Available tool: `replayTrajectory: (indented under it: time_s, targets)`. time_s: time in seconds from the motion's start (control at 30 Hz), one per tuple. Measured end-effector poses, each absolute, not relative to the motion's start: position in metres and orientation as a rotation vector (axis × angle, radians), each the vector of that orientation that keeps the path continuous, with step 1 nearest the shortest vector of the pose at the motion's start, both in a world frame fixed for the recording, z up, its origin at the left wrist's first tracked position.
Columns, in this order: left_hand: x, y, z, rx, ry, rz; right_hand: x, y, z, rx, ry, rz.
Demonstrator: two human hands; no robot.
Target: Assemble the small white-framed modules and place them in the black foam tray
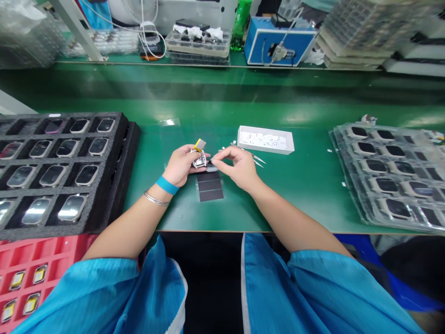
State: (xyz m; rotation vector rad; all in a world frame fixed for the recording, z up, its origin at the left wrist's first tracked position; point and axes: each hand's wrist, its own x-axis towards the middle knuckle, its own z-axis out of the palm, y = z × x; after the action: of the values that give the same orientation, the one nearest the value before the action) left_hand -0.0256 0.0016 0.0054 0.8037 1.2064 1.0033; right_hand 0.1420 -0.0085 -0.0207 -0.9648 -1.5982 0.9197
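Observation:
My left hand (181,164) is closed around an open smartwatch case (200,160), its silver inside facing up. A yellow-edged battery (200,144) stands out from the top of the case. Just to the right, my right hand (239,166) has thumb and index finger pinched together close to the case; what is between them is too small to make out. Tweezers (257,160) show beyond my right hand, tips to the right; whether they lie on the bench or are held there, I cannot tell. A sheet of black adhesive strips (210,187) lies below the hands.
A white box (266,139) with tiny pieces stands behind my right hand. Black foam trays (120,139) of watches are at left, above a red tray (62,246) of parts. Clear trays (358,204) of watches sit at right. A blue device (257,41) stands on the back shelf.

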Motion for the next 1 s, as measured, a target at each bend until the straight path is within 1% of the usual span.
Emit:
replayTrajectory:
  time_s: [0.13, 0.33, 0.67, 1.0]
  targets:
    - [-0.0232, -0.0019, 0.0057, 0.85, 1.172, 0.921, 0.1414, -0.0067, -0.0223, -1.01, -1.596, 0.999]
    - [-0.0212, -0.0029, 0.002, 0.885, 1.151, 0.851, 0.1408, -0.0095, -0.0189, -1.022, -1.704, 0.919]
    - [-0.0202, -0.0036, 0.0032, 0.856, 1.142, 0.841, 0.138, -0.0112, -0.0198, -1.019, -1.724, 0.895]
    - [-0.02, -0.0015, 0.0018, 0.815, 1.159, 0.886, 0.1371, -0.0126, -0.0254, -0.969, -1.594, 0.677]
